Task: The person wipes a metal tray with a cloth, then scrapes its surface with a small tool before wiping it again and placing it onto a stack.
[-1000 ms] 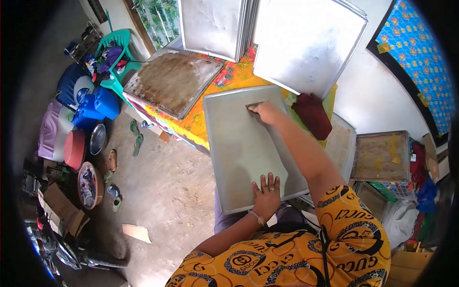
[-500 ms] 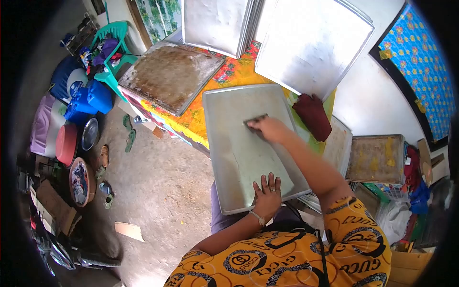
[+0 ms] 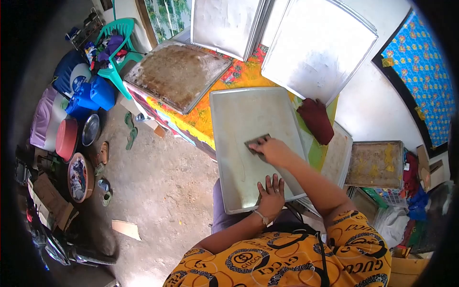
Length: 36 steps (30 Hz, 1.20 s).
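A large grey metal baking tray [image 3: 239, 115] rests tilted across my lap, its far end against the table edge. My left hand [image 3: 271, 197] lies flat on the near end of the tray with fingers spread, holding nothing. Around the middle of the tray, my right hand [image 3: 273, 149] is closed on a small dark grey scouring pad [image 3: 250, 145] and presses it to the metal surface. The fingers partly cover the pad, so its full shape is hidden.
A browned, crusted tray [image 3: 174, 74] lies on the flowered tablecloth [image 3: 203, 126]. Shiny trays [image 3: 315, 48] lean upright behind, near a maroon cloth [image 3: 315, 122]. Another stained tray [image 3: 375, 164] sits at right. A green chair [image 3: 114, 71], basins and slippers are at left.
My right hand has drawn the scouring pad toward me along the tray, from its upper part to about the middle. My left hand stays on the near end.
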Tool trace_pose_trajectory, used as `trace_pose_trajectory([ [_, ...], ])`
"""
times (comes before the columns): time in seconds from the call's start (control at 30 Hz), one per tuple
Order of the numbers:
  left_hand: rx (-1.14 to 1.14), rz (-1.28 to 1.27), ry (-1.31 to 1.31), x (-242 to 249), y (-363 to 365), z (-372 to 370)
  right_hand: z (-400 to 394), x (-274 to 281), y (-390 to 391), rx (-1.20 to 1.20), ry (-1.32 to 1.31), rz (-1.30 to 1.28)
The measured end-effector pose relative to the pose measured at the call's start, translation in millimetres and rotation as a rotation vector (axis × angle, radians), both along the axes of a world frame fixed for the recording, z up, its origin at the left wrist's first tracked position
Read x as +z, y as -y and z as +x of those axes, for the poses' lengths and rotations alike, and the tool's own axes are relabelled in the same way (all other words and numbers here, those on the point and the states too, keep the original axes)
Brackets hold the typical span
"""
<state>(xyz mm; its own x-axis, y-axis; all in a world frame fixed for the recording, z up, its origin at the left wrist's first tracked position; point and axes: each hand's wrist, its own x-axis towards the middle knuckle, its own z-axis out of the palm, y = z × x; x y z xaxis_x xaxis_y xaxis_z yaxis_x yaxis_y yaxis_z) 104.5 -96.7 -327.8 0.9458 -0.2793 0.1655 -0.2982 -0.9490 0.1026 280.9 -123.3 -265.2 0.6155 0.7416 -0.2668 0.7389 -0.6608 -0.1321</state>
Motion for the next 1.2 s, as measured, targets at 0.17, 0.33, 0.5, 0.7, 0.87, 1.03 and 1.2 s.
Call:
trace_pose_trajectory([
  [0.17,-0.023,-0.086,-0.119,5.0,-1.0,0.3,110.2,-14.1,-64.3,-0.122,-0.083,0.222],
  [0.33,-0.030,-0.035,-0.160,4.0,-0.1,-1.2,115.8,-11.4,-76.3,-0.087,-0.074,0.131],
  [0.5,-0.024,0.003,-0.076,-1.6,0.6,-0.3,-6.3,0.0,-22.7,0.080,0.009,0.062],
  [0.7,-0.033,0.033,-0.098,5.8,-1.0,0.1,41.4,-11.0,-67.5,-0.099,-0.002,0.300],
  [0.87,-0.032,0.041,-0.080,4.3,-0.9,-0.7,117.1,-18.1,-105.3,-0.057,0.015,0.335],
  [1.03,-0.057,-0.075,-0.165,6.2,-0.4,2.4,8.5,-8.5,-59.6,0.056,0.043,0.249],
  [1.2,-0.083,0.023,-0.194,9.6,-1.6,2.4,-1.6,-21.5,-64.9,0.013,0.192,0.227],
])
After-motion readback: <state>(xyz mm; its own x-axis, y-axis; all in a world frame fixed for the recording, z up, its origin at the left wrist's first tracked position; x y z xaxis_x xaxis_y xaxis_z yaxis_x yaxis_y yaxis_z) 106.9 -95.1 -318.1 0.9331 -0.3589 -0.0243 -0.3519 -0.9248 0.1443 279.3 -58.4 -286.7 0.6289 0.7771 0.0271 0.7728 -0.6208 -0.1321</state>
